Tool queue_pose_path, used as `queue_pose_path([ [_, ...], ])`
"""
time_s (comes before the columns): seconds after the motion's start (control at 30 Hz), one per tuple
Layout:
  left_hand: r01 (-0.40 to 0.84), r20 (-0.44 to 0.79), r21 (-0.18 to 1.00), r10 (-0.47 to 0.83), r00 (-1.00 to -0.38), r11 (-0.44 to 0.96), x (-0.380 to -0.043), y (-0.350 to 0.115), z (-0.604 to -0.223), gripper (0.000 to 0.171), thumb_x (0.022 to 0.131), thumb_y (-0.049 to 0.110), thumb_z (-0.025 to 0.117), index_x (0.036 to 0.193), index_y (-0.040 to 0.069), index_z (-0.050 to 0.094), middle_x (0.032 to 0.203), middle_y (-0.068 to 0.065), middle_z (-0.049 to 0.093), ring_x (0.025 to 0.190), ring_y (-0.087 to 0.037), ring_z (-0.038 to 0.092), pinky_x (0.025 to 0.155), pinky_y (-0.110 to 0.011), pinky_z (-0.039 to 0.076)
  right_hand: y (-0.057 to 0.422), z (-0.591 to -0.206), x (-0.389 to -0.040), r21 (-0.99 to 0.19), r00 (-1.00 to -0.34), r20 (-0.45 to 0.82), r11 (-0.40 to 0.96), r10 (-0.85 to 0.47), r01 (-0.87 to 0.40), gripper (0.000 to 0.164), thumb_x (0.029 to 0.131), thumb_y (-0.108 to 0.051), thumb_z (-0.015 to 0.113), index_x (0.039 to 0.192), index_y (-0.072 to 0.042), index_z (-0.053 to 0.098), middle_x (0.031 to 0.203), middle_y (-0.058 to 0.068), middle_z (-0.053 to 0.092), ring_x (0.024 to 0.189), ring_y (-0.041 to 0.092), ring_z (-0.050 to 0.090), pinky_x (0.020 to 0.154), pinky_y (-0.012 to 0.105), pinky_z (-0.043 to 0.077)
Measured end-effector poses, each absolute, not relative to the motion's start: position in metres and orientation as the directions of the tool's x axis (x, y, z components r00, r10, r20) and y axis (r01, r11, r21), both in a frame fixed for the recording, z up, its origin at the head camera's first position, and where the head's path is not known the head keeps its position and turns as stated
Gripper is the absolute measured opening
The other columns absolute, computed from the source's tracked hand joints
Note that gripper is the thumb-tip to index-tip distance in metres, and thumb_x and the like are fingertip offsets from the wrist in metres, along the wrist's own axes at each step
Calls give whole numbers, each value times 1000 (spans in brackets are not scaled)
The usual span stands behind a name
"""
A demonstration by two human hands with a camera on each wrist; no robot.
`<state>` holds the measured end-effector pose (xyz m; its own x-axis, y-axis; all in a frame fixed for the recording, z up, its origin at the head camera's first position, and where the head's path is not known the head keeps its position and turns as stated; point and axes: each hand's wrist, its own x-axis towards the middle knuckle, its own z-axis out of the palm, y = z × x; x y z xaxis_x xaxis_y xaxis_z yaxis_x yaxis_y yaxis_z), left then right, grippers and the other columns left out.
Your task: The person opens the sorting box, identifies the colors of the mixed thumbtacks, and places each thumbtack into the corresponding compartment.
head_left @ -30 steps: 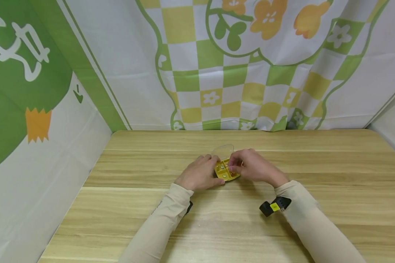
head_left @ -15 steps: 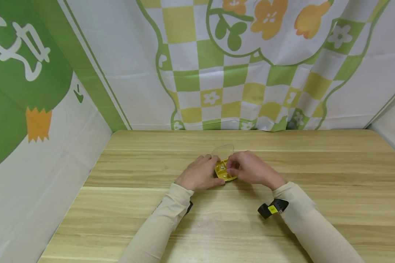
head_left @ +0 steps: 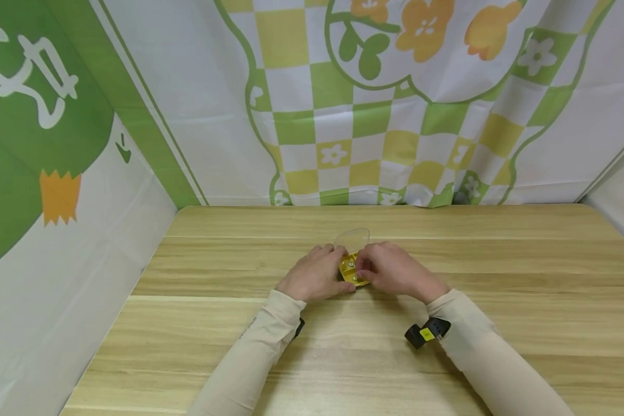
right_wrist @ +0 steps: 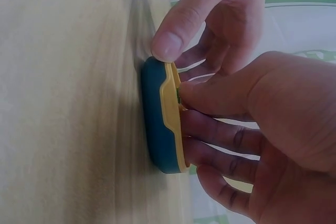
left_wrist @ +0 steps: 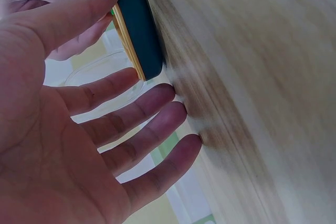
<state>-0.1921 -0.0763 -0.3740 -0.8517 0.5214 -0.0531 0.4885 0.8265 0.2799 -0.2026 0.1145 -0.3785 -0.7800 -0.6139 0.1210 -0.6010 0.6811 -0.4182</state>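
A small pill box [head_left: 348, 270] lies on the table with its clear lid [head_left: 352, 238] raised. Its yellow inside is split into compartments, and the base [right_wrist: 157, 121] is dark teal. My left hand [head_left: 314, 274] holds the box between thumb and index finger at opposite edges, its other fingers spread beside it. Over the right part of the box, my right hand [head_left: 395, 271] has its fingertips inside the rim. In the right wrist view, a small green piece [right_wrist: 179, 96] shows at the right thumb tip, pinched there; its kind is unclear. The right-hand compartments are hidden.
The wooden table [head_left: 525, 323] spreads out around both hands. Behind it hangs a checked, flowered curtain [head_left: 364, 127], and a green and white cloth [head_left: 104, 231] lines the left side. A black wrist strap [head_left: 427, 332] sits on the right sleeve.
My right hand has shifted slightly left and toward the near side, over the box's lower compartments, covering red bits seen earlier. The left hand and the box have stayed put.
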Motion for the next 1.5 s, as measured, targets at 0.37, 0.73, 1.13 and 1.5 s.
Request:
queue_pose_path([
  [0.37, 486, -57, 270, 517, -854, 831, -192, -76, -373, 61, 78, 48, 66, 124, 12, 50, 114, -4, 54, 103, -20, 49, 87, -32, 41, 113, -381, -202, -374, -767, 124, 687, -629, -624, 6, 85, -20, 63, 80, -19, 60, 72, -11, 52, 64, 7, 48, 57, 25, 40],
  [0.73, 485, -55, 266, 516, -855, 833, -193, -75, -374, 61, 78, 49, 66, 124, 12, 50, 115, -4, 54, 103, -20, 49, 87, -32, 41, 111, -383, -202, -314, -763, 143, 702, -631, -639, 5, 85, -20, 63, 80, -19, 62, 76, -11, 53, 66, 7, 48, 61, 26, 41],
  [1.13, 492, -48, 262, 521, -852, 830, -193, -76, -374, 61, 78, 49, 66, 124, 11, 50, 114, -4, 55, 102, -20, 50, 85, -32, 41, 109, -385, -201, -288, -750, 181, 695, -636, -659, 6, 84, -19, 64, 78, -18, 62, 77, -9, 54, 67, 7, 49, 62, 27, 41],
  [1.5, 494, -49, 261, 522, -851, 830, -193, -76, -374, 61, 78, 49, 66, 124, 12, 50, 115, -4, 54, 103, -20, 50, 86, -32, 41, 109, -384, -200, -287, -761, 180, 707, -623, -646, 5, 84, -20, 65, 79, -19, 64, 78, -10, 55, 67, 7, 49, 61, 27, 41],
])
